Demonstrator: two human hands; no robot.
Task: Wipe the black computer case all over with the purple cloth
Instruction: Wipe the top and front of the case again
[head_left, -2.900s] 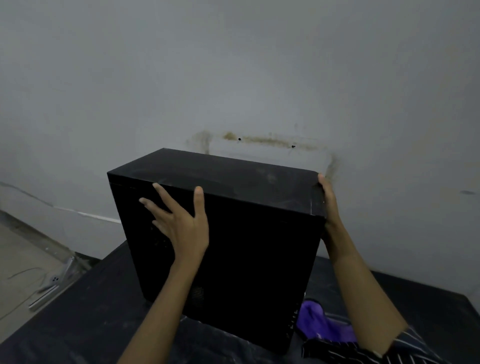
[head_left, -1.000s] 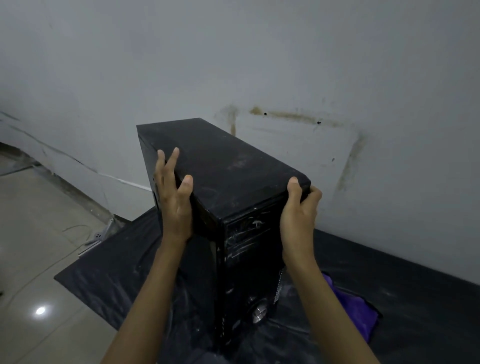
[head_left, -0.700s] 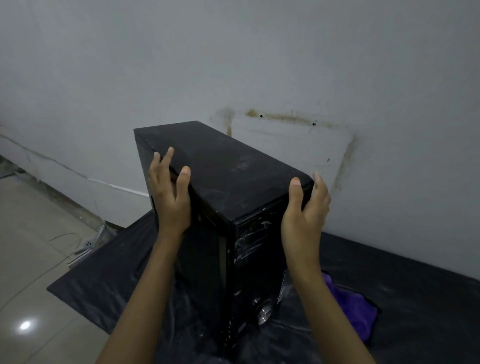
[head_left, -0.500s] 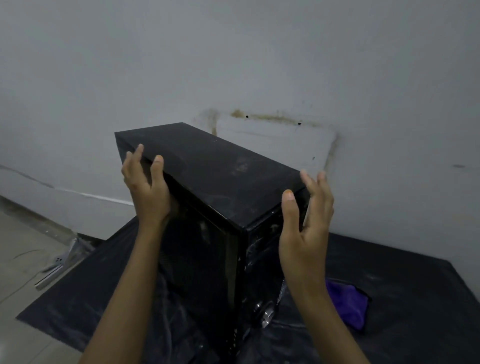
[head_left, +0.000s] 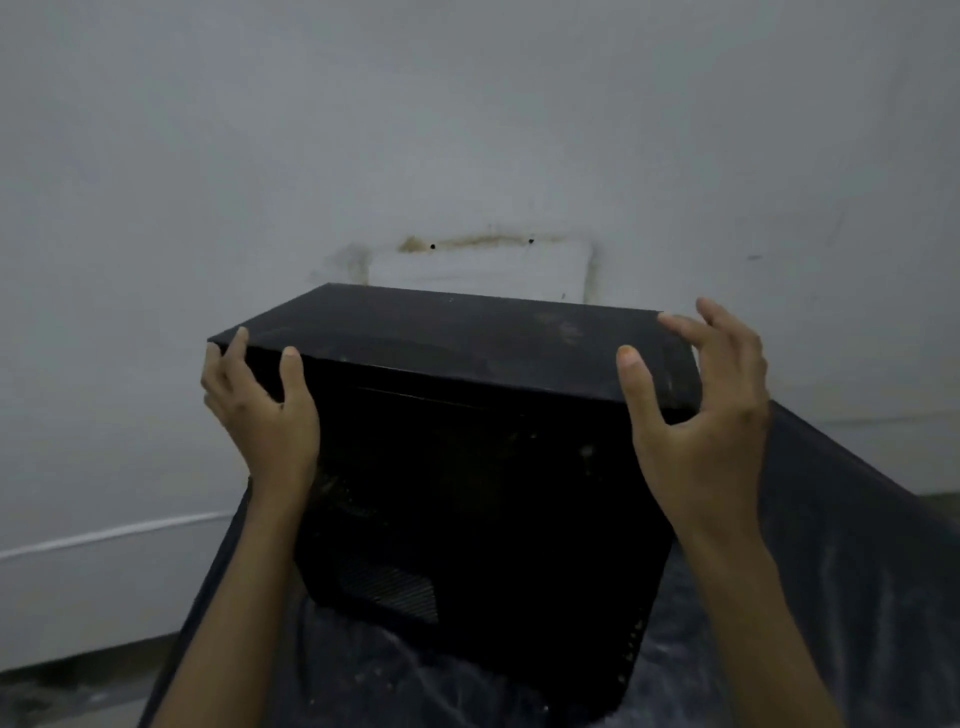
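The black computer case (head_left: 467, 499) stands upright on a black sheet (head_left: 857, 571), its broad dusty side panel facing me. My left hand (head_left: 265, 415) grips the top left corner, thumb on the near panel and fingers round the left end. My right hand (head_left: 696, 415) straddles the top right corner, thumb on the near panel and curved, spread fingers reaching over the right end. The purple cloth is out of sight.
A stained grey wall (head_left: 467, 156) rises close behind the case. The black sheet spreads under and to the right of the case. A strip of bare floor (head_left: 67, 691) shows at the lower left.
The case has turned so its broad side panel now faces me instead of its front corner. Both hands moved to its top corners. The purple cloth has dropped out of view.
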